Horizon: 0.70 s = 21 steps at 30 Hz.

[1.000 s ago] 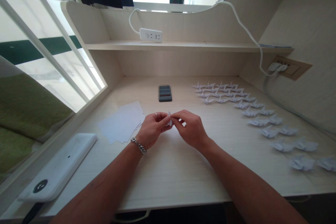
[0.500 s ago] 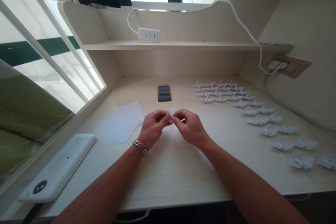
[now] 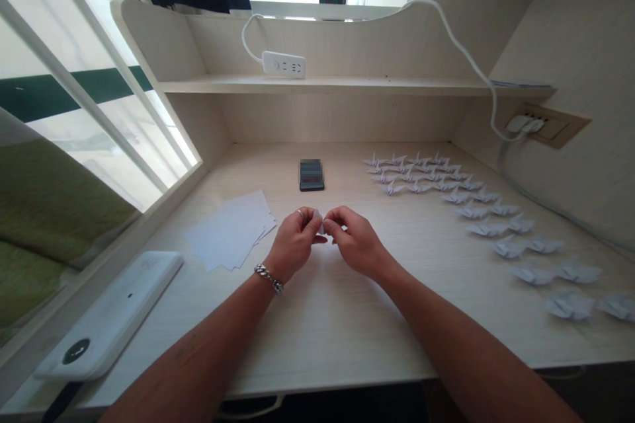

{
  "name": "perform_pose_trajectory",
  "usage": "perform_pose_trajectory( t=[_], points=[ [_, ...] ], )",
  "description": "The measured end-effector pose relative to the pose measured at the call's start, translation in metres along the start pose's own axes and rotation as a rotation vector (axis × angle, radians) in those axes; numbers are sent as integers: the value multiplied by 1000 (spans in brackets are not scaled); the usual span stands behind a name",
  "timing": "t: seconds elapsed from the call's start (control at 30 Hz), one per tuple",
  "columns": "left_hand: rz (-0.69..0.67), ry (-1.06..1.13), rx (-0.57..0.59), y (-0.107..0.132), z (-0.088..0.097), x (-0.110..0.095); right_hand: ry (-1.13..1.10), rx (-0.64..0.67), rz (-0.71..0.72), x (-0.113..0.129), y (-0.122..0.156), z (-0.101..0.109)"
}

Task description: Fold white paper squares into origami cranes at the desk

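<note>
Between my two hands is a small piece of folded white paper (image 3: 319,219), mostly covered by fingers. My left hand (image 3: 294,241), with a ring and a chain bracelet, pinches it from the left between thumb and forefinger. From the other side my right hand (image 3: 356,238) has thumb and fingers closed on its right edge. Both hands are just above the desk. Loose white paper sheets (image 3: 225,231) lie fanned out left of my left hand. Rows of folded white paper cranes (image 3: 471,211) stand to the right of my right hand.
A dark phone-like device (image 3: 311,176), its screen blurred, lies beyond my hands. At the left edge rests a long white device (image 3: 114,317) with a dark cable. A power strip (image 3: 284,65) sits on the shelf (image 3: 347,84). A white cord (image 3: 466,56) runs to the wall socket (image 3: 550,125).
My hands have shifted very slightly, and the fingers have changed their hold on the folded paper. The lower fingers of my left hand extend further beneath it. Elsewhere nothing has moved.
</note>
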State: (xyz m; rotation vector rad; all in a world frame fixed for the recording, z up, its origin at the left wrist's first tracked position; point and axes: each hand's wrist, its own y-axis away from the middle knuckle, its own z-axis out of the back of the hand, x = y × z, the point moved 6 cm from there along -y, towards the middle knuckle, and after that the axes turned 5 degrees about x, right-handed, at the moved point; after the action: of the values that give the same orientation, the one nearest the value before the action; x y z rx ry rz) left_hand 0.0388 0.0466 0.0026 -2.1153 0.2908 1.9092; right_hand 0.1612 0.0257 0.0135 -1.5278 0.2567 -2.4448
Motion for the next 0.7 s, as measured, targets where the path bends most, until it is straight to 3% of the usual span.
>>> perform_pose_trajectory(
  t=[0.13, 0.6, 0.7],
  points=[
    [4, -18, -44, 1, 3, 0, -97, 5, -19, -5, -1, -1],
    [-26, 84, -17, -3, 3, 7, 124, -65, 4, 1, 0, 7],
    [-21, 140, -51, -3, 6, 8, 63, -57, -5, -1, -1, 8]
  ],
)
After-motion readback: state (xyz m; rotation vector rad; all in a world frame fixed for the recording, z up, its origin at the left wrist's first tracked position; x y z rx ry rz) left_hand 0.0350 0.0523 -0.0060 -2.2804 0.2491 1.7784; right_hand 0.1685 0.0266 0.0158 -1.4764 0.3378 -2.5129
